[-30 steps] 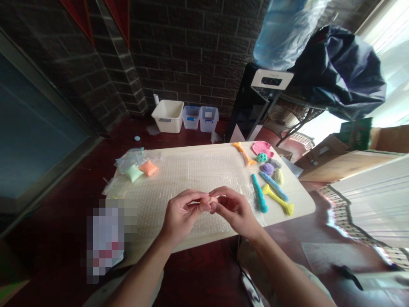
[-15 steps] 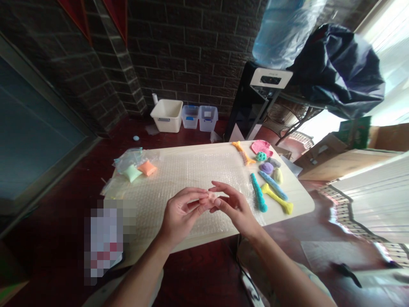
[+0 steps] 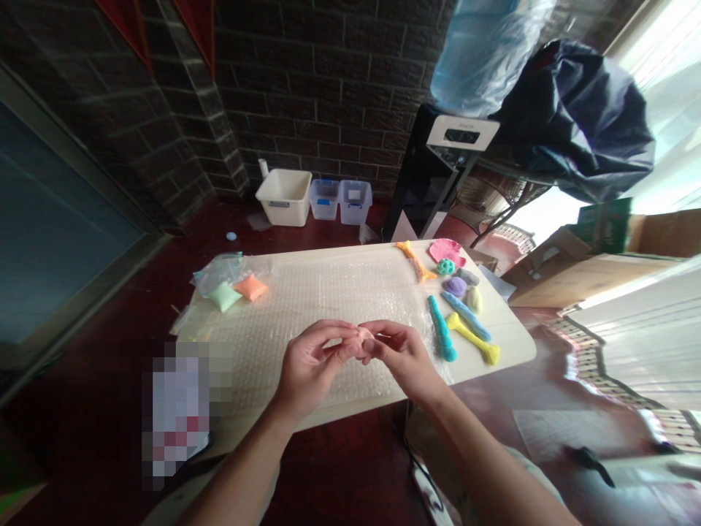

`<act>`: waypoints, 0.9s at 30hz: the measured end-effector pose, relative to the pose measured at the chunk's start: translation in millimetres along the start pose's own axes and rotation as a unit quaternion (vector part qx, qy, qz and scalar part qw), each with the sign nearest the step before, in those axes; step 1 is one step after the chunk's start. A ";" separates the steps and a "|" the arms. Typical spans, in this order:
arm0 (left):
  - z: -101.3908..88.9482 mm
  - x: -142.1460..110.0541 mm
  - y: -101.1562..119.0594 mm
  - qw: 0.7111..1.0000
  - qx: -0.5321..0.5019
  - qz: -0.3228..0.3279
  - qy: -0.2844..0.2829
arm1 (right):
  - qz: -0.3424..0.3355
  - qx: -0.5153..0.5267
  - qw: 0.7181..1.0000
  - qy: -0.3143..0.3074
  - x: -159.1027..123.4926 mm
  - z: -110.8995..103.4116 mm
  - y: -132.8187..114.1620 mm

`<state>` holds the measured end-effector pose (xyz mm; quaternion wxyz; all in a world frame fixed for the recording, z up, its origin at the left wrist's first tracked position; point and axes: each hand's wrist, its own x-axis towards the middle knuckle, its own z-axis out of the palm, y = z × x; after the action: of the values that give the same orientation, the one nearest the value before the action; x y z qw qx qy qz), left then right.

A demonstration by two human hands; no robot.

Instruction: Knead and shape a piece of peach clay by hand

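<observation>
Pinching a small, peach-pink, soft-looking lump (image 3: 360, 341) between their fingers, the left hand (image 3: 309, 365) and right hand (image 3: 404, 358) meet above clear plastic bubble wrap (image 3: 350, 288), toward the near edge of the pale wooden table (image 3: 515, 354). Toward its right edge lie a knobbly teal stick (image 3: 441, 330), a mottled blue stick (image 3: 465, 315) and a yellow bone-shaped piece (image 3: 475, 340). Pale green (image 3: 223, 296) and orange pillow-shaped packets (image 3: 251, 287) rest near the far left corner.
</observation>
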<state>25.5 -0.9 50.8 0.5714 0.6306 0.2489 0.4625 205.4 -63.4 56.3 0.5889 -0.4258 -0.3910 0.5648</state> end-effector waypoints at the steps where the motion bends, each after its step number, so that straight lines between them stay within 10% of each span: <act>1: -0.2 0.4 -0.1 1.000 -0.012 -0.011 0.001 | 0.000 0.015 1.000 -0.002 -0.1 0.0 0.9; 14: -1.5 -0.1 -1.2 0.971 -0.143 -0.194 -0.002 | 0.004 -0.002 1.000 0.004 -4.0 0.3 -3.9; 27: 0.8 -0.3 -0.6 0.977 -0.112 -0.181 -0.007 | -0.005 -0.046 0.999 -0.009 -2.2 -0.6 -2.3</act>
<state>26.1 -1.4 50.3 0.7144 0.5102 0.3019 0.3718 206.5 -65.7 58.3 0.5679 -0.4451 -0.4243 0.5471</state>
